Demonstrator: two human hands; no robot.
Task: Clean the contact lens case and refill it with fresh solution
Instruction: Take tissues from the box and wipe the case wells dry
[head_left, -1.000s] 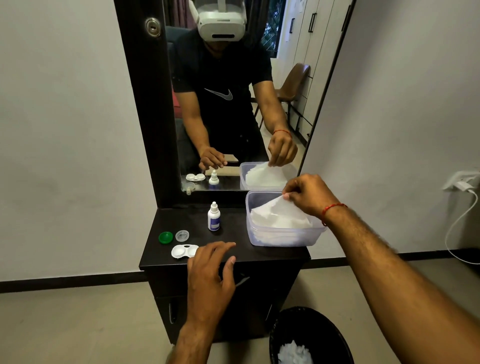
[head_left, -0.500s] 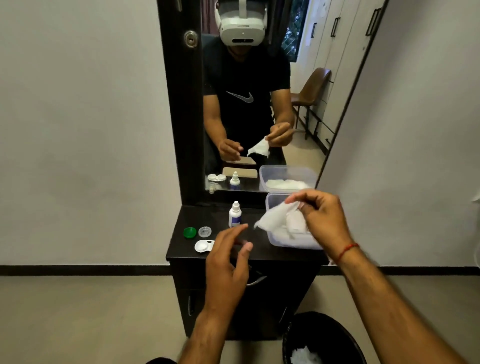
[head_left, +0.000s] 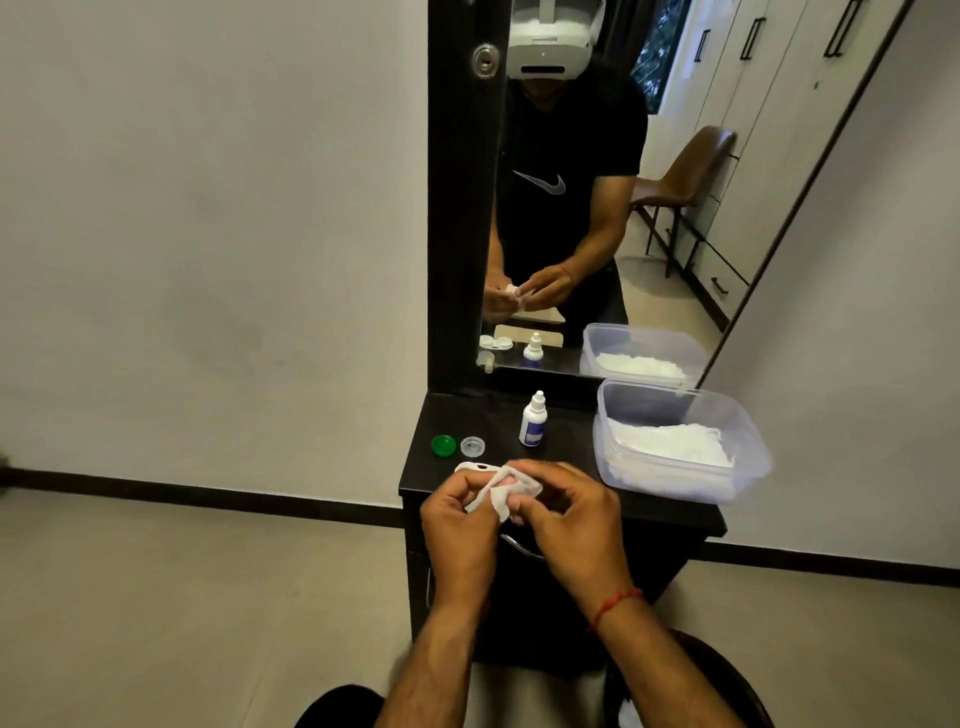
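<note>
Over the black tabletop (head_left: 563, 470), left hand (head_left: 457, 525) and right hand (head_left: 571, 525) pinch crumpled tissue (head_left: 493, 498).

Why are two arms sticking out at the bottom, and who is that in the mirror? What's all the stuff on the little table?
The camera sits on the person's head, so you see their own arms reaching forward. The mirror shows that same person wearing the headset. The left hand and right hand both pinch a white tissue. On the dark table are a white lens case, half hidden behind the left hand, a green cap, a clear cap, a small bottle and a tub of tissues.
</note>
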